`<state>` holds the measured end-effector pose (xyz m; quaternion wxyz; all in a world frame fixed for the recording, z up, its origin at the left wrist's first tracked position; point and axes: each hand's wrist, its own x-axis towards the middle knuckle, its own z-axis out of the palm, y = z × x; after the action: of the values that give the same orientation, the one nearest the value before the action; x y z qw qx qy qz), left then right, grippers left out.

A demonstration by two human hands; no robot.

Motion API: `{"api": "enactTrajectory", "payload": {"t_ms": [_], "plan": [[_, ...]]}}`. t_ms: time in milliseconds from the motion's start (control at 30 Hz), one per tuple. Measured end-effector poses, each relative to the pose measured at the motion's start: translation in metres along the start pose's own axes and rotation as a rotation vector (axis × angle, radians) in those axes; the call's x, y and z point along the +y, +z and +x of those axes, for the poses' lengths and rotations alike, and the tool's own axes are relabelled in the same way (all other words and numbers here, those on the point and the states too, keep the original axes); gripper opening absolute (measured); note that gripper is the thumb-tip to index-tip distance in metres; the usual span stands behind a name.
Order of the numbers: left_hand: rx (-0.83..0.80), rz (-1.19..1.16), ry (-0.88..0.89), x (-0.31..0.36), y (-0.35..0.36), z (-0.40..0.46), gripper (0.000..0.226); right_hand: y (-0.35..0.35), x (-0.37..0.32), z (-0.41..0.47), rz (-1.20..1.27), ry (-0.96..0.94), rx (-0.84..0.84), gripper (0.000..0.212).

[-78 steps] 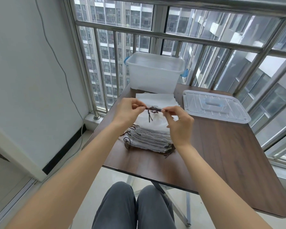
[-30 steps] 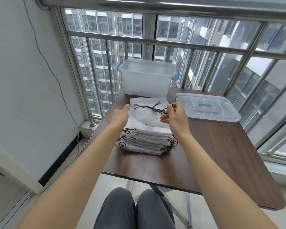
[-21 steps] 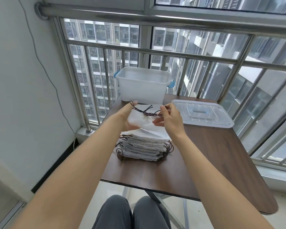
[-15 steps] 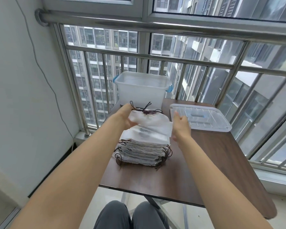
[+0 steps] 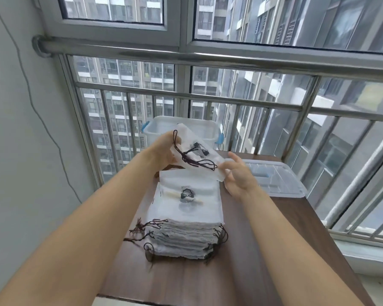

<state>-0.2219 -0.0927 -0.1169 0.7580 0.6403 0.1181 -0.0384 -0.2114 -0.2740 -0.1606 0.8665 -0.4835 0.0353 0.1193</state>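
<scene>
**Head view.** The left hand (image 5: 164,151) grips a white drawstring pouch (image 5: 191,138) by its left edge and holds it in the air, tilted, above the far end of the stack of pouches (image 5: 186,237) and just in front of the clear storage bin (image 5: 206,129). The dark cord (image 5: 192,161) lies knotted across the pouch's face. The right hand (image 5: 239,175) is open with its fingers spread, at the pouch's near right corner; whether the thumb touches the fabric cannot be told.

A second ago this pouch lay flat on the stack under both hands, and earlier still both hands pinched its cord. It has since come off the stack, the right hand has let go, and the left hand alone carries it. This suggests that the tying is finished and that the pouch is bound for the bin. The next pouch (image 5: 186,195), now bare on top of the stack, shows a printed mark and a pale stick-shaped form across it.

The stack rests on a brown table (image 5: 186,279), with loose cord ends trailing from its sides. The bin's lid (image 5: 279,180) lies flat to the right, off the bin, so the opening is free. A steel railing (image 5: 230,58) and glazing stand close behind the bin. Nothing lies between pouch and bin.
</scene>
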Motion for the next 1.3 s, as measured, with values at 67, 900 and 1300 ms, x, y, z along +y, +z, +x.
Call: {"api": "enactTrajectory", "payload": {"t_ms": [67,900,1300], "plan": [[-0.09,0.011,0.022,0.008,-0.01,0.016,0.012,0.005,-0.004,0.018,-0.004,-0.028,-0.005,0.07],[0.6,-0.043,-0.145,0.086,-0.04,0.236,0.072,0.102,-0.065,0.237,-0.307,0.426,0.152,0.042],[0.189,1.257,-0.551,0.059,-0.036,0.262,0.07,0.087,-0.026,0.301,-1.506,0.079,0.095,0.035]]}}
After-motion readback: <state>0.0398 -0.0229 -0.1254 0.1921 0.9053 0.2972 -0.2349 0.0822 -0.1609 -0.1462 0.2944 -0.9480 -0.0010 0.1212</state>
